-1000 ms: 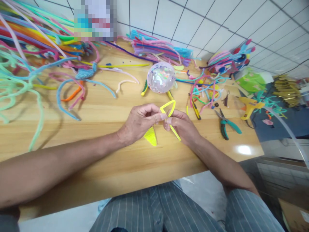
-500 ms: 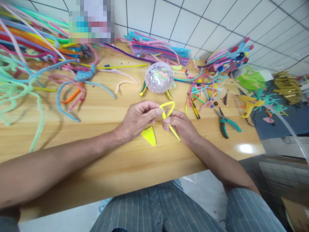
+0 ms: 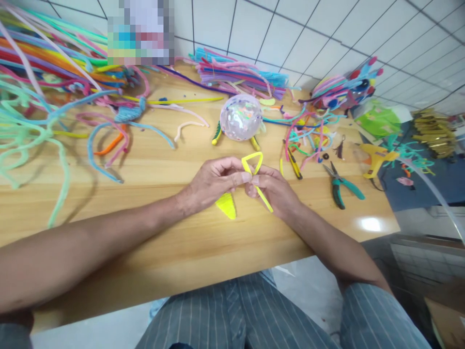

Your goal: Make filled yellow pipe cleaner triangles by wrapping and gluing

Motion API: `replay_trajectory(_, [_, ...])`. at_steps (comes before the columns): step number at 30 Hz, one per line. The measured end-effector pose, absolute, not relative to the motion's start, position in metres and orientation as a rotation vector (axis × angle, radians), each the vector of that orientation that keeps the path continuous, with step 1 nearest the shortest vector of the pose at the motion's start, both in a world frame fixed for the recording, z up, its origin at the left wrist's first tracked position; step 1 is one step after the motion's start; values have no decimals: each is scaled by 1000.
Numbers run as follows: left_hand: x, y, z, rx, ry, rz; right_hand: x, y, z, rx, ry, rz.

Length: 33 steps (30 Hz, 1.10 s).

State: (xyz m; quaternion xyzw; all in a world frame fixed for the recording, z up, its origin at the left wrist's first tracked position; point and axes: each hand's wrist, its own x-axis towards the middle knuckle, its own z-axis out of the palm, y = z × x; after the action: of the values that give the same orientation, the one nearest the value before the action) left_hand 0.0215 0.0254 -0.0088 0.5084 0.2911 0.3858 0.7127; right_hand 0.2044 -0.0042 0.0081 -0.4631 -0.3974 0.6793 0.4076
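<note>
A yellow pipe cleaner point(image 3: 264, 199), bent into a small triangular loop with a straight tail, is held between both hands above the table. My left hand point(image 3: 221, 180) pinches it at the lower left of the loop, thumb on top. Close against it, my right hand point(image 3: 271, 184) grips where the two strands meet, and the tail slants down past its fingers. A flat yellow wedge-shaped piece point(image 3: 226, 206) lies on the wooden table point(image 3: 203, 247) just below my left hand, its upper end partly hidden by that hand.
Beyond the hands sits a shiny clear ball point(image 3: 241, 118). To the right lie a yellow cutter point(image 3: 293, 161), pliers point(image 3: 339, 186) and a yellow glue gun point(image 3: 376, 159). Bundles of coloured pipe cleaners point(image 3: 241, 77) line the wall, with loose mint strands point(image 3: 60, 169) at left.
My left thumb and fingers have slid down the loop toward the crossing, meeting my right fingertips. The loop's left corner is now uncovered. The view has shifted very slightly.
</note>
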Motion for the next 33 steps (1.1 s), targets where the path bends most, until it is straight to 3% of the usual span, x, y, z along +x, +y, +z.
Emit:
replay_trajectory(18, [18,29,-9,1121,795,896,205,-5,8,-1181,-1043,1719])
replay_trajectory(26, [20,28,-5,1077,817,941,204,-8,9,-1370,-1183,1332])
replay_trajectory(33, [19,29,-11,1070,820,956,204,-7,6,-1370,-1335,1221])
